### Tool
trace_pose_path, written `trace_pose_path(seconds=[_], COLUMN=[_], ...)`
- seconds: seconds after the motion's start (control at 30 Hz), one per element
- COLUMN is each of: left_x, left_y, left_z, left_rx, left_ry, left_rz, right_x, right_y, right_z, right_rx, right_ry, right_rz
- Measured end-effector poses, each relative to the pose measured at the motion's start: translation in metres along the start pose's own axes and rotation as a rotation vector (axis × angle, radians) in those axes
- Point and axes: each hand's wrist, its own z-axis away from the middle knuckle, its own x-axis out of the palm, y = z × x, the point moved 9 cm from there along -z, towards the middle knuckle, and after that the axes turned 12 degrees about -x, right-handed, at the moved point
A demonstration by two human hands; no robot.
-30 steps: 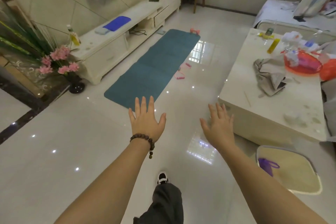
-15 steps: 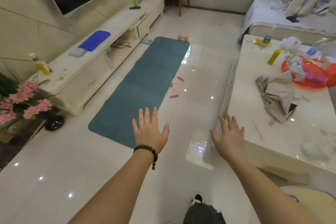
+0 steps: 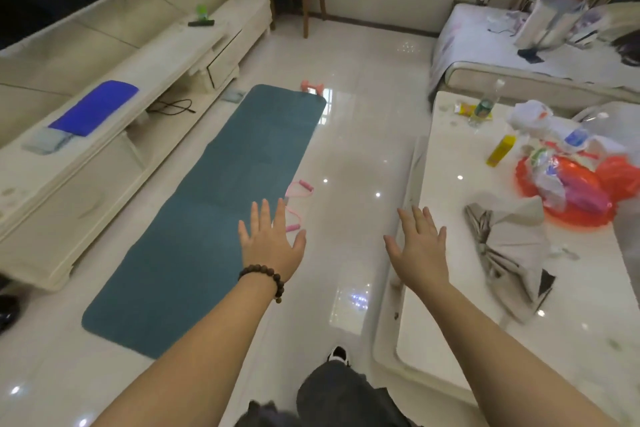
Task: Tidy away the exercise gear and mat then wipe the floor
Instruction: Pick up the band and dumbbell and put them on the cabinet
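Teal exercise mat [image 3: 211,211] lies flat on the glossy tiled floor [image 3: 360,135], a pink resistance band [image 3: 294,204] just beside its right edge and a pink dumbbell [image 3: 311,87] at its far end. Stepping on the loose band could cause a slip. Left hand [image 3: 272,243] and right hand [image 3: 420,246] hover, each grip spread wide, holding nothing.

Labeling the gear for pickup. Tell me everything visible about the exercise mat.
The exercise mat is teal, long and rectangular with rounded corners, looking like soft foam with faint fold creases. It lies fully unrolled and flat on the glossy floor, alongside the TV cabinet. A pink dumbbell sits at its far end; a pink resistance band lies along its right edge. Neither hand touches it.
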Motion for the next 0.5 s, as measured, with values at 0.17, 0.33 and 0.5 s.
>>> trace_pose_path(seconds=[0.17, 0.33, 0.5], left_x=[-0.003, 0.007, 0.021], left_y=[0.047, 0.068, 0.069], left_z=[-0.082, -0.168, -0.263], left_rx=[-0.033, -0.124, -0.227], left_ry=[-0.011, -0.045, -0.046], left_rz=[0.023, 0.084, 0.123], right_x=[-0.016, -0.006, 0.017], right_y=[0.024, 0.026, 0.008], right_z=[-0.098, -0.208, -0.327], right_rx=[-0.007, -0.063, -0.152], right_ry=[-0.03, -0.061, -0.099], right_rz=[0.025, 0.038, 0.065])
